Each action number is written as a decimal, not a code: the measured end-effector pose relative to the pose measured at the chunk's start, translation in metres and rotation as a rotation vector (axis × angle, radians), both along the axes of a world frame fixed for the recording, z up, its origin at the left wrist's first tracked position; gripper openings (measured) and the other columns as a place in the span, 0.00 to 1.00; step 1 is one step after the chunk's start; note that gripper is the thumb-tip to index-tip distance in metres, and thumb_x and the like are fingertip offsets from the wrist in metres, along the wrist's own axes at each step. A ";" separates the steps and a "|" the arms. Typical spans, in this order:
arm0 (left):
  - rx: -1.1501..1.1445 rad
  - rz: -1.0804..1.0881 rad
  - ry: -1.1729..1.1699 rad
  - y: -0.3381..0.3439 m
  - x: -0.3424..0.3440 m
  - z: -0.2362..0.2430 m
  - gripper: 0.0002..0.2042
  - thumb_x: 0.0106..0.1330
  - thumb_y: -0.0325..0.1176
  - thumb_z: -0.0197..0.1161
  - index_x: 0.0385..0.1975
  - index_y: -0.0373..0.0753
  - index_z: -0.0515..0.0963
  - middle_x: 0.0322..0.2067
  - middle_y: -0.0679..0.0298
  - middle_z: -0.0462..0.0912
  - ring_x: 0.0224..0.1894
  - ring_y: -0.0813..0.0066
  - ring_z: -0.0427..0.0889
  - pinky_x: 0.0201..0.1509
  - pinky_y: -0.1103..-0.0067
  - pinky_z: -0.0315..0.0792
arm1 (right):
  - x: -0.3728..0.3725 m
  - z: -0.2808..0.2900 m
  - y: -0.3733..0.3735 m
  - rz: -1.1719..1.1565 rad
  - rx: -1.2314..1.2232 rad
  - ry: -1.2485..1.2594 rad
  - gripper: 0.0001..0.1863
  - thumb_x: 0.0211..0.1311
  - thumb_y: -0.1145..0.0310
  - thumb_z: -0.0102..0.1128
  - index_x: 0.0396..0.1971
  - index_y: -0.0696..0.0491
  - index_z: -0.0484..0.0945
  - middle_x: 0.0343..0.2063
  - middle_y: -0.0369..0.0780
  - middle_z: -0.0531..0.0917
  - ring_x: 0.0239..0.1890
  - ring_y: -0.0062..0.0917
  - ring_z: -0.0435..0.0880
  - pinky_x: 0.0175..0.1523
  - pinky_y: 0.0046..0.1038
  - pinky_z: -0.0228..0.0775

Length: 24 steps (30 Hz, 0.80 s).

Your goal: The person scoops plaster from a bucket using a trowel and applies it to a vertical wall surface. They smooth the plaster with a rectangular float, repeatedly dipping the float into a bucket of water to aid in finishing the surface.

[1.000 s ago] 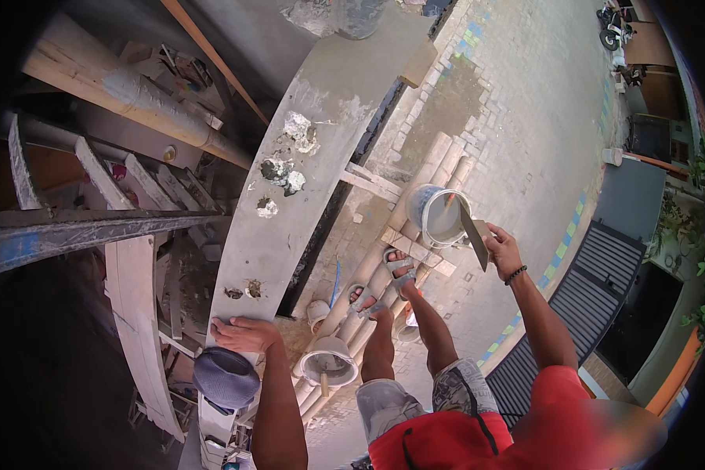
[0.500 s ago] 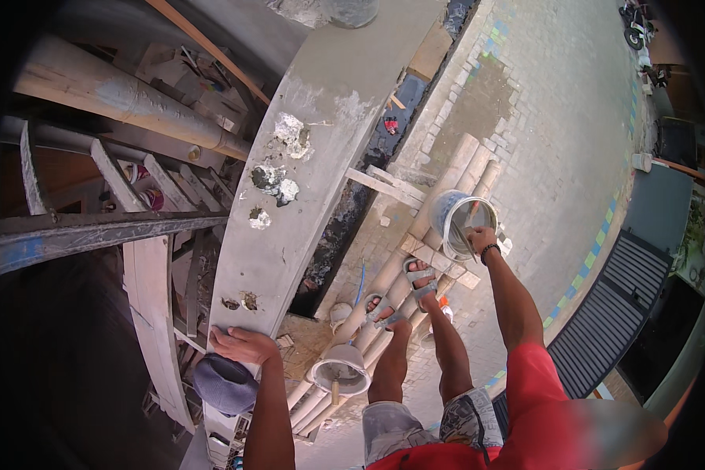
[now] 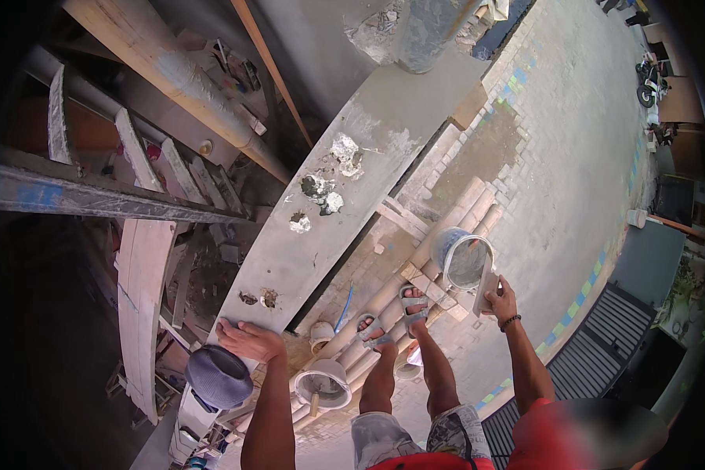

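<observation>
My left hand (image 3: 247, 341) lies flat with fingers stretched on the near end of a grey cement ledge (image 3: 290, 266). Just beside it sits a dark blue-grey hat (image 3: 218, 377). In my right hand (image 3: 503, 302) is a flat plastering trowel (image 3: 484, 293), held upright at the near right rim of a bucket (image 3: 447, 242). Wet grey mix (image 3: 468, 265) shows inside the bucket. White and grey clumps of plaster (image 3: 345, 155) stick to the ledge, with small rough holes nearby.
My sandalled feet stand on bamboo poles (image 3: 385, 280) with wooden crosspieces. A second bucket (image 3: 321, 382) holding a wooden-handled tool stands near my legs. A ladder (image 3: 125, 196) and a thick pole (image 3: 164, 70) lie left of the ledge. A paved street (image 3: 572, 157) runs along the right.
My right hand has drawn the trowel up out of the bucket to its near right rim. My left hand stays on the ledge. The view has turned slightly.
</observation>
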State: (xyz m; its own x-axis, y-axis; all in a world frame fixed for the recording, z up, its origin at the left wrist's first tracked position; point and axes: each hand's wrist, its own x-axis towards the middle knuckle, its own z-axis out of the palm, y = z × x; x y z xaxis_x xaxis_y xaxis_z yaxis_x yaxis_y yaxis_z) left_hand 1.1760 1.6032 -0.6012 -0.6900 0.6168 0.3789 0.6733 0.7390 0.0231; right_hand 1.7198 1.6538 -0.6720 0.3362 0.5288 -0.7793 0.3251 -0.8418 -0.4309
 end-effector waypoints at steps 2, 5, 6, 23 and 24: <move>-0.022 0.011 -0.016 0.002 0.005 0.004 0.23 0.75 0.44 0.36 0.57 0.33 0.65 0.56 0.45 0.65 0.55 0.46 0.65 0.58 0.55 0.58 | 0.007 0.000 -0.008 0.220 0.055 -0.155 0.37 0.50 0.75 0.60 0.64 0.60 0.62 0.38 0.46 0.80 0.31 0.30 0.84 0.34 0.31 0.80; -0.038 0.026 0.007 -0.005 0.003 0.008 0.21 0.74 0.41 0.39 0.57 0.32 0.66 0.56 0.46 0.66 0.56 0.47 0.66 0.58 0.56 0.59 | 0.006 0.007 0.000 0.195 0.084 -0.105 0.32 0.55 0.73 0.54 0.63 0.61 0.65 0.41 0.44 0.82 0.36 0.25 0.82 0.40 0.24 0.75; -0.026 0.021 0.019 -0.002 0.000 0.006 0.21 0.74 0.41 0.39 0.57 0.32 0.66 0.56 0.46 0.67 0.56 0.47 0.66 0.57 0.56 0.59 | 0.005 0.017 0.001 0.059 0.170 -0.052 0.31 0.56 0.73 0.52 0.63 0.61 0.65 0.41 0.44 0.82 0.37 0.25 0.82 0.41 0.25 0.75; -0.027 0.088 -0.040 0.010 0.013 0.011 0.23 0.75 0.45 0.34 0.59 0.35 0.64 0.58 0.49 0.63 0.59 0.47 0.62 0.61 0.56 0.56 | -0.055 0.128 0.018 0.245 0.018 -0.047 0.34 0.53 0.71 0.61 0.63 0.57 0.64 0.44 0.47 0.81 0.45 0.33 0.82 0.51 0.31 0.73; -0.034 0.090 -0.072 0.011 0.016 0.007 0.24 0.75 0.45 0.33 0.59 0.35 0.64 0.59 0.48 0.63 0.59 0.47 0.62 0.61 0.56 0.55 | -0.056 0.125 0.016 0.333 0.137 -0.078 0.35 0.52 0.72 0.61 0.63 0.58 0.63 0.44 0.48 0.81 0.44 0.35 0.82 0.50 0.32 0.73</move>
